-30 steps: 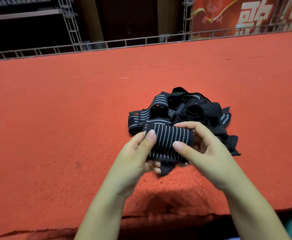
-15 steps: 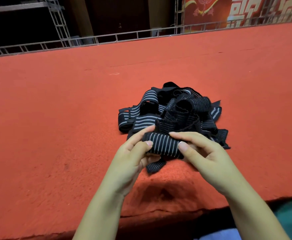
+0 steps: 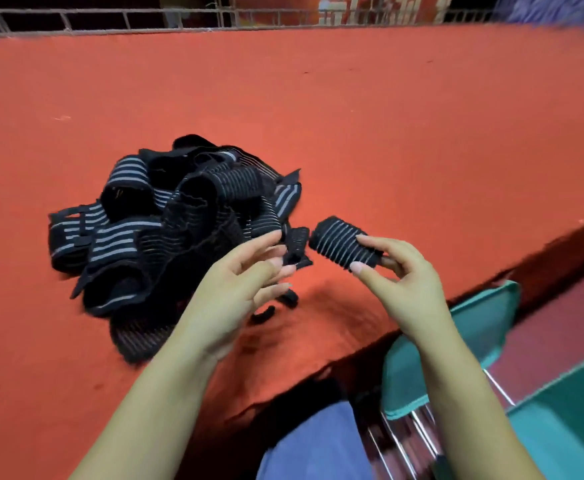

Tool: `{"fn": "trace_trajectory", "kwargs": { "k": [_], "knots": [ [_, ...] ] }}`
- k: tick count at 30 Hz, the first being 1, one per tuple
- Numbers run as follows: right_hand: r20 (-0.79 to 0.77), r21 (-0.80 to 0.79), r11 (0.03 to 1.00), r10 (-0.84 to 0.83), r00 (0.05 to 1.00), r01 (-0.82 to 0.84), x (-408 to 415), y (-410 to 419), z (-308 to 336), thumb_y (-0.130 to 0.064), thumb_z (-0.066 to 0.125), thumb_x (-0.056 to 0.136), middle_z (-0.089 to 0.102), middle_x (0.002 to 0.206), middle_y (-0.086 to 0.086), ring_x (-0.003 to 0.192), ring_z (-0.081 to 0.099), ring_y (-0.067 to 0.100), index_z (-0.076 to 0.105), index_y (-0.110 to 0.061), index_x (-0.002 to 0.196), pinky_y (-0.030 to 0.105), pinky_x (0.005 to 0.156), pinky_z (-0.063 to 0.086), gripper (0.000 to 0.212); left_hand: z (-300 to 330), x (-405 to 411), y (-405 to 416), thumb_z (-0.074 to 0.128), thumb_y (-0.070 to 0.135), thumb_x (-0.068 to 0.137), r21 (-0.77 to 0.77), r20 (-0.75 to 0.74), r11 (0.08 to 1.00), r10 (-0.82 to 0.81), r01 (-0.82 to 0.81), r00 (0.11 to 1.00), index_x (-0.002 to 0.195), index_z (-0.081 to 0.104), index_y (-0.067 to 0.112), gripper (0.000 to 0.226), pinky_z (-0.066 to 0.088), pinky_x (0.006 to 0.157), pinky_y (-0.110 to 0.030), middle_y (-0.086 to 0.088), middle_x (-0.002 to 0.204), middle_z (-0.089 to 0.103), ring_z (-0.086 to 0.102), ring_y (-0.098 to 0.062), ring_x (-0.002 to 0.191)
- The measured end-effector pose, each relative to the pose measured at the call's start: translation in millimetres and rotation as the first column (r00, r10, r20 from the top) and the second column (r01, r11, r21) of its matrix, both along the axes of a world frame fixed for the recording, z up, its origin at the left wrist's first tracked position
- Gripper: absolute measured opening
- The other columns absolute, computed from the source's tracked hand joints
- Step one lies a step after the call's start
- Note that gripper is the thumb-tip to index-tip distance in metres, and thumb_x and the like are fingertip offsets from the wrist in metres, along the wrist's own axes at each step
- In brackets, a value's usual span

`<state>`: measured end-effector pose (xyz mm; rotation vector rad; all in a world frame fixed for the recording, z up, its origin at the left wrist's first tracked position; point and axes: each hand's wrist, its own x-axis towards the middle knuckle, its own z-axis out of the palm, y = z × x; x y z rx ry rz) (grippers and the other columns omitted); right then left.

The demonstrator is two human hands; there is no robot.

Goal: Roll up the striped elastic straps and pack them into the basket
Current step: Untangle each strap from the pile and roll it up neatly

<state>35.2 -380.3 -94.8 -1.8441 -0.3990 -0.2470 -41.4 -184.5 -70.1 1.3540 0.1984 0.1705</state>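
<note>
While the red carpeted surface (image 3: 387, 140) fills most of the view, a metal rail (image 3: 110, 24) runs along its far edge and the near edge slants down toward the right. Two teal seats (image 3: 484, 327) stand at the near right, below that edge, beside a blue trouser leg (image 3: 318, 445). A loose pile of striped elastic straps (image 3: 166, 230), black with pale stripes, lies on the surface at the left centre. The left hand (image 3: 235, 292) is positioned at the near right side of the pile, fingers spread and mostly straight, gripping nothing; whether the fingertips touch the short black strap end (image 3: 295, 245) just beyond them cannot be determined. The right hand (image 3: 401, 282) is located to the right, apart from the pile. It grips a rolled strap (image 3: 342, 247) between thumb and fingers. The roll is held above the surface, just right of the strap end. A basket cannot be identified with certainty.
</note>
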Motion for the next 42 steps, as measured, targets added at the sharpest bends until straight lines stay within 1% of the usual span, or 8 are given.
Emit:
{"fn": "trace_trajectory", "kwargs": {
  "k": [9,14,18,22,28,34,38,42],
  "knots": [
    [-0.047,-0.26,0.913,-0.337,0.94,0.315,86.8,-52.3,-50.2,-0.014,0.074,0.081,0.055,0.11,0.001,0.11,0.055,0.021,0.068,-0.019,0.116,0.022,0.095,0.038,0.036,-12.0,44.3,-46.5,0.051,0.003,0.097,-0.04,-0.102,0.999,-0.04,0.036,0.994,0.12,0.061,0.012,0.027,0.059,0.072,-0.025,-0.006,0.113,0.069,0.072,-0.016,0.09],
    [-0.075,-0.3,0.895,-0.367,0.927,0.33,90.8,-50.2,-64.5,-0.014,0.072,0.083,0.055,0.121,0.007,0.113,0.051,0.016,0.065,-0.016,0.12,0.008,0.088,0.026,0.037,-17.6,51.3,-50.8,0.052,0.003,0.097,-0.049,-0.136,0.998,-0.045,0.039,0.99,0.115,0.062,0.014,0.024,0.058,0.075,-0.029,-0.005,0.11,0.07,0.072,-0.015,0.087],
    [-0.092,-0.344,0.888,-0.356,0.93,0.306,84.9,-49.5,-63.9,-0.018,0.074,0.082,0.052,0.129,0.008,0.122,0.048,0.02,0.062,-0.017,0.124,0.009,0.092,0.025,0.044,-17.5,49.9,-46.4,0.051,0.005,0.097,-0.042,-0.146,0.999,-0.032,0.026,0.989,0.112,0.062,0.016,0.022,0.058,0.073,-0.026,-0.006,0.112,0.07,0.072,-0.014,0.085],
    [-0.047,-0.349,0.885,-0.345,0.938,0.308,77.9,-38.5,-43.6,-0.033,0.076,0.079,0.039,0.145,0.014,0.136,0.035,0.027,0.06,-0.021,0.128,0.031,0.111,0.024,0.053,-7.6,35.8,-36.6,0.05,0.005,0.098,-0.003,-0.133,1.0,0.008,-0.008,0.991,0.11,0.063,0.016,0.021,0.056,0.075,-0.027,-0.007,0.112,0.07,0.071,-0.016,0.089],
    [0.036,-0.219,0.973,-0.07,0.997,0.077,48.5,41.9,2.7,-0.031,0.075,0.08,0.05,0.13,0.001,0.127,0.044,0.015,0.061,-0.021,0.125,0.019,0.105,0.029,0.048,7.2,-4.2,10.6,0.05,0.003,0.097,0.154,0.05,0.965,0.208,-0.213,0.977,0.091,0.07,0.015,0.024,0.055,0.074,-0.022,-0.004,0.096,0.074,0.072,-0.014,0.087],
    [0.013,-0.173,0.944,0.286,0.958,-0.28,22.2,134.1,15.8,-0.028,0.076,0.079,0.056,0.122,-0.008,0.116,0.054,0.008,0.058,-0.031,0.127,0.032,0.103,0.043,0.051,4.3,-30.2,70.6,0.067,0.01,0.088,0.499,0.311,0.678,0.441,-0.54,0.842,0.091,0.068,0.028,0.018,0.048,0.082,-0.016,0.005,0.096,0.07,0.064,-0.005,0.091],
    [0.046,-0.378,0.877,0.338,0.94,-0.297,18.7,157.3,16.0,-0.025,0.076,0.079,0.05,0.133,-0.003,0.126,0.045,0.012,0.058,-0.031,0.128,0.022,0.105,0.033,0.052,-17.5,-28.8,100.3,0.077,0.017,0.08,0.814,0.225,0.439,0.366,-0.381,0.903,0.099,0.069,0.027,0.023,0.039,0.096,-0.021,0.011,0.107,0.063,0.054,-0.006,0.107],
    [0.054,-0.443,0.851,0.338,0.939,-0.281,13.5,159.3,18.8,-0.02,0.076,0.08,0.051,0.118,-0.007,0.119,0.047,0.011,0.068,-0.029,0.092,0.02,0.095,0.032,0.017,-33.0,-29.0,109.6,0.076,0.017,0.08,0.843,0.085,0.463,0.389,-0.274,0.917,0.09,0.069,0.024,0.014,0.036,0.094,-0.021,0.005,0.105,0.062,0.054,-0.014,0.108]
  ]
}}
